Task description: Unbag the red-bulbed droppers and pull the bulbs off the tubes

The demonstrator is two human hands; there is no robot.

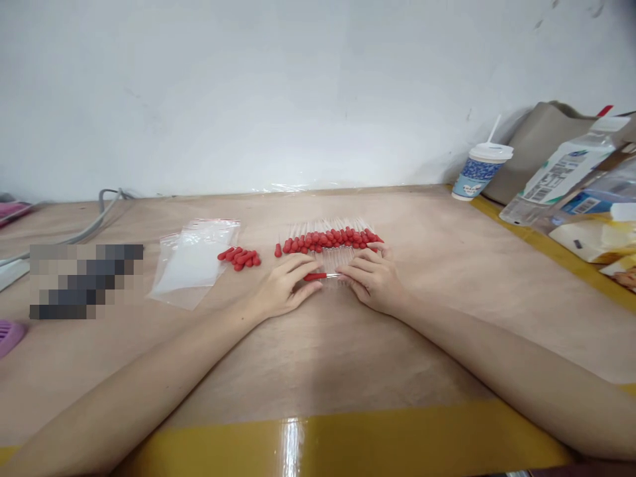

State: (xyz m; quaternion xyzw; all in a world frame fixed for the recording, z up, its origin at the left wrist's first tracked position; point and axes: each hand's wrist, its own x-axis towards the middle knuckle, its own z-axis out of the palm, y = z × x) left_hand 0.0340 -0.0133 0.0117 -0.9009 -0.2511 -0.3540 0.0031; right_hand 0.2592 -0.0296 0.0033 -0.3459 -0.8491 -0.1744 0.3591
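Between my two hands lies a glass dropper with a red rubber bulb, held level. My left hand pinches it by the bulb end, while the fingers of my right hand close on its clear tube. Just beyond my hands is a row of finished-looking droppers, red bulbs side by side with thin tips toward the wall. Clear glass tubes lie in front of that row, partly covered by my fingers. A small heap of loose red rubber bulbs sits left of my left hand.
Clear zip bags lie left of the loose bulbs. A blurred-out dark object, grey cables and a purple item are farther left. At right stand a lidded paper cup with a straw, a leaning plastic bottle and food packaging.
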